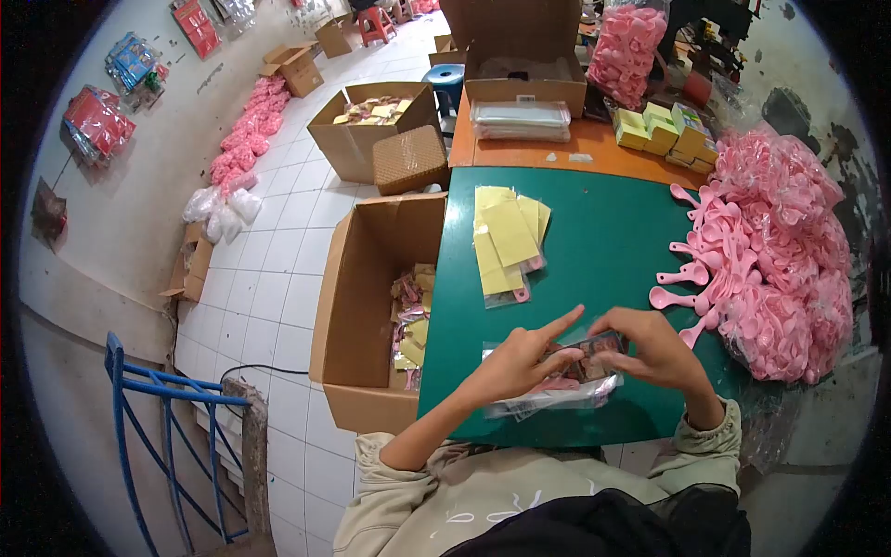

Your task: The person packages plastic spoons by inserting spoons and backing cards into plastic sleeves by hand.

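Note:
On the green table top [585, 241], near its front edge, lies a clear plastic packet [594, 367] with a dark printed card inside. My right hand [654, 348] curls over the packet's right side, fingers and thumb gripping it. From the left, my left hand [520, 362] reaches in with index finger stretched out and thumb touching the packet; its lower fingers are partly hidden. Beneath both hands are more clear plastic sleeves [548, 404], with something pink showing. Further up the table, several yellow-backed packets [509, 237] lie overlapping, a pink spoon end visible in one.
At right, loose pink spoons [724, 241] lie beside bulging bags of spoons [780, 269]. An open carton [343, 316] holding packets stands against the table's left side. Yellow boxes [659, 130] and stacked plastic sleeves [520, 121] sit at the back. A blue rail [176, 390] stands lower left.

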`<state>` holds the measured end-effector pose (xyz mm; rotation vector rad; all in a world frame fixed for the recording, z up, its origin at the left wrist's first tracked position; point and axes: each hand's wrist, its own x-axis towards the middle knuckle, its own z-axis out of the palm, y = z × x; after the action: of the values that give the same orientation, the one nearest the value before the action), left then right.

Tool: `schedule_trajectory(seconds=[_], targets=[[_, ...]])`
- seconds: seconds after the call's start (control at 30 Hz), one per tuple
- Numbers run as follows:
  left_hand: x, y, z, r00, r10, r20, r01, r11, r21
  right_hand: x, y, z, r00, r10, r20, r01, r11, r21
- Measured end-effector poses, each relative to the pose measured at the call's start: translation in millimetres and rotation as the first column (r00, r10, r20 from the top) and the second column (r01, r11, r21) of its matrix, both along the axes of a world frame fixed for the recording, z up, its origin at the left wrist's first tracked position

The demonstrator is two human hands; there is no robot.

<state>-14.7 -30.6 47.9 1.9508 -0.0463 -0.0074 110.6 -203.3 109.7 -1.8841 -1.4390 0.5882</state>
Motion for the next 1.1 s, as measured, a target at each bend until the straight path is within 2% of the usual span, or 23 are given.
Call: schedule_trajectory(seconds=[0.1, 0.13, 0.23, 0.33, 0.43, 0.47, 0.57, 0.67, 0.77, 0.87, 0.97, 1.07, 1.1], targets=[[-12, -9, 6, 0.993, 0.008, -0.115, 0.007, 0.992, 0.123, -5, -13, -20, 0.983, 0.104, -0.148, -0.118, 0.989, -0.086], [-15, -12, 8, 0.987, 0.005, -0.159, 0.019, 0.989, 0.149, -8, -17, -29, 0.983, 0.105, -0.148, -0.118, 0.989, -0.084], [-28, -13, -13, 0.998, 0.008, -0.063, -0.002, 0.996, 0.091, -23, -25, -34, 0.975, -0.046, -0.219, 0.012, 0.988, -0.152], [-43, 3, -11, 0.982, -0.090, -0.163, 0.096, 0.995, 0.028, -34, -41, -59, 0.930, -0.267, -0.253, 0.239, 0.961, -0.139], [-59, 19, -34, 0.998, 0.008, -0.064, -0.028, 0.946, -0.323, -39, -44, -64, 0.869, -0.400, -0.292, 0.368, 0.916, -0.162], [-63, 18, -40, 0.990, 0.084, -0.117, -0.134, 0.832, -0.539, -43, -44, -64, 0.847, -0.434, -0.307, 0.394, 0.900, -0.184], [-68, 15, -34, 0.971, 0.150, -0.187, -0.237, 0.719, -0.653, -48, -38, -63, 0.649, -0.278, -0.709, 0.324, 0.943, -0.074], [-66, 11, -31, 0.974, 0.102, -0.202, -0.210, 0.741, -0.638, -44, -45, -72, 0.656, -0.273, -0.704, 0.262, 0.957, -0.128], [-63, 6, -31, 0.982, 0.048, -0.182, -0.154, 0.758, -0.633, -45, -50, -73, 0.607, -0.389, -0.693, 0.346, 0.914, -0.210], [-62, 2, -34, 0.988, 0.000, -0.155, -0.100, 0.765, -0.637, -47, -57, -81, 0.578, -0.273, -0.769, 0.409, 0.912, -0.017], [-59, -1, -33, 0.990, -0.007, -0.143, -0.080, 0.799, -0.596, -49, -56, -85, 0.608, -0.364, -0.706, 0.483, 0.875, -0.035], [-58, -2, -35, 0.985, 0.007, -0.171, -0.104, 0.821, -0.562, -52, -49, -66, 0.412, -0.393, -0.822, 0.483, 0.859, -0.168], [-58, -2, -36, 0.982, 0.014, -0.186, -0.117, 0.823, -0.556, -51, -53, -68, 0.520, -0.405, -0.752, 0.499, 0.858, -0.117]])
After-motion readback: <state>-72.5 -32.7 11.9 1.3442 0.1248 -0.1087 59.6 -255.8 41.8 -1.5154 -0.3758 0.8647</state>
